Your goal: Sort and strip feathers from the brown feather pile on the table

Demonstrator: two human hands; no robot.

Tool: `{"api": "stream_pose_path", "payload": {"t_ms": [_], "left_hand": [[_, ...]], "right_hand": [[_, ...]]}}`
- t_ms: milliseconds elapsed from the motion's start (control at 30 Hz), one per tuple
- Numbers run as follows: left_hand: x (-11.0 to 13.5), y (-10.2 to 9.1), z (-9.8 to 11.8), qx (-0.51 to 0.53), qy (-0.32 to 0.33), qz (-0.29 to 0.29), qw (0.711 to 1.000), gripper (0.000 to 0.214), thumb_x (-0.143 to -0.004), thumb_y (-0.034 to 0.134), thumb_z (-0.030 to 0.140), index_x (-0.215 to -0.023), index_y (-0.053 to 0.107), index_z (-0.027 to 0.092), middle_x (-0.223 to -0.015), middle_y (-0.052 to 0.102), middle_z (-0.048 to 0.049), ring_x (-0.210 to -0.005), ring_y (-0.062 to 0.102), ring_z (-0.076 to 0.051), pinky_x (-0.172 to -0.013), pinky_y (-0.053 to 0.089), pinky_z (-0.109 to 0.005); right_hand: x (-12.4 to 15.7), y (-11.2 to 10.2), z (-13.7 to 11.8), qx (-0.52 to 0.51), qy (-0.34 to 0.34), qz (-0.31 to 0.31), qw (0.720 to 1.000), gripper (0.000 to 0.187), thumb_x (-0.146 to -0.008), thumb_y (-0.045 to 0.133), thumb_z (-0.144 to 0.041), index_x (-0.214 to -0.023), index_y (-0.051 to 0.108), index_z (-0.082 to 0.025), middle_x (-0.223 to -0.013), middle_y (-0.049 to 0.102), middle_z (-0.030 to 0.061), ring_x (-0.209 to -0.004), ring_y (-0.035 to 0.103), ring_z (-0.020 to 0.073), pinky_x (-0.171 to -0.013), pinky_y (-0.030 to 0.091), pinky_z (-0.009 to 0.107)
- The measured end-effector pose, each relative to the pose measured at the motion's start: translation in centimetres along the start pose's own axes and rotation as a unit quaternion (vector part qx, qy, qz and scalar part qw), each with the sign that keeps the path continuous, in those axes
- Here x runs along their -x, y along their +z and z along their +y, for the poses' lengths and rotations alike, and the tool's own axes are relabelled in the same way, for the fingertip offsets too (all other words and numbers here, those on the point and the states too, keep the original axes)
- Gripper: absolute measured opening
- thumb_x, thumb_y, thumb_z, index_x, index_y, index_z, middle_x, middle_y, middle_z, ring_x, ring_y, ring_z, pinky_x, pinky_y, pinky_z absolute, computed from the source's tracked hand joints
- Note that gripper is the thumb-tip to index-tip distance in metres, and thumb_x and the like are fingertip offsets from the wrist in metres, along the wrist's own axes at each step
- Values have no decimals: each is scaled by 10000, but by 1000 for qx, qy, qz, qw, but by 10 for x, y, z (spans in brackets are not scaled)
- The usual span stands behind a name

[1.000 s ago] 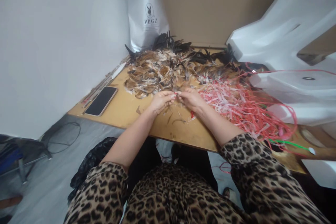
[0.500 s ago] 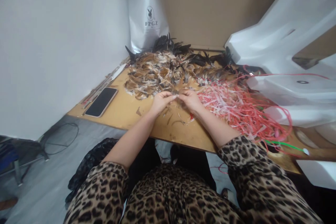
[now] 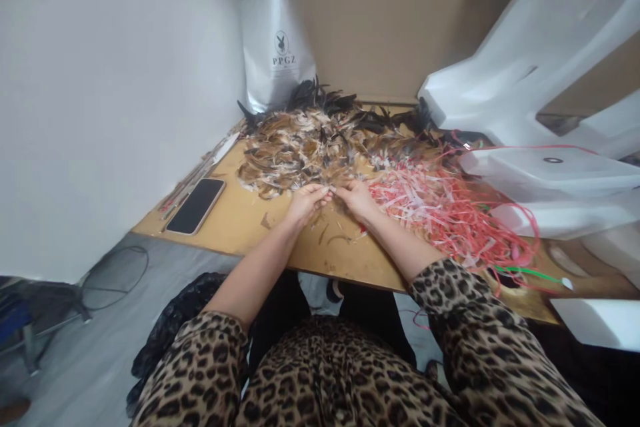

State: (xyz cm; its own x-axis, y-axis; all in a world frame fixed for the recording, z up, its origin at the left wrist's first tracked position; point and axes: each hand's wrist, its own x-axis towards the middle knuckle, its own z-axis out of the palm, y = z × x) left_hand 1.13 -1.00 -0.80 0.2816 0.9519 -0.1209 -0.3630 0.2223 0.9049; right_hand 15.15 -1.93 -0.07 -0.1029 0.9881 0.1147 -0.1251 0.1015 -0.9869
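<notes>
My left hand (image 3: 309, 201) and my right hand (image 3: 355, 197) meet fingertip to fingertip at the near edge of a big heap of brown, white and black feathers (image 3: 310, 140) on a wooden table (image 3: 240, 217). Both hands have their fingers pinched together on something small between them, too small to name. A tangle of red and pink plastic strips (image 3: 440, 203) lies right of my right hand, touching its wrist side.
A black phone (image 3: 196, 205) lies at the table's left edge beside some thin sticks. A white PPGZ bag (image 3: 277, 47) leans at the back. White moulded pieces (image 3: 525, 93) crowd the right side. A green cord (image 3: 530, 273) trails at the right front.
My hands have stayed pinched together at the edge of the feather heap, with only small finger shifts. The camera has tilted a little, so the scene sits slightly lower and further left.
</notes>
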Motion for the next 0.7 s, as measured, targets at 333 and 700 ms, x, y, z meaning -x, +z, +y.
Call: {"api": "stream_pose_path", "payload": {"t_ms": [333,700], "left_hand": [[-7,5,-8,-88,56,49,993,301,-578,734,315,-760,578,133,-555,621,-4,-486,577,-101,-483,428,-205],[0,-2,2,48,-58,-65,995,305,-559,767,280,-679,532,127,-618,619,7,-440,483,-13,-408,325,-115]], "right_hand": [[0,-2,2,34,19,68,997,332,-603,695,-452,-600,555,-151,-500,507,-38,-478,388,73,-487,290,226],[-1,-3,-2,-115,67,-34,990,265,-613,722,-375,-635,596,-142,-574,595,-10,-497,448,72,-537,326,233]]}}
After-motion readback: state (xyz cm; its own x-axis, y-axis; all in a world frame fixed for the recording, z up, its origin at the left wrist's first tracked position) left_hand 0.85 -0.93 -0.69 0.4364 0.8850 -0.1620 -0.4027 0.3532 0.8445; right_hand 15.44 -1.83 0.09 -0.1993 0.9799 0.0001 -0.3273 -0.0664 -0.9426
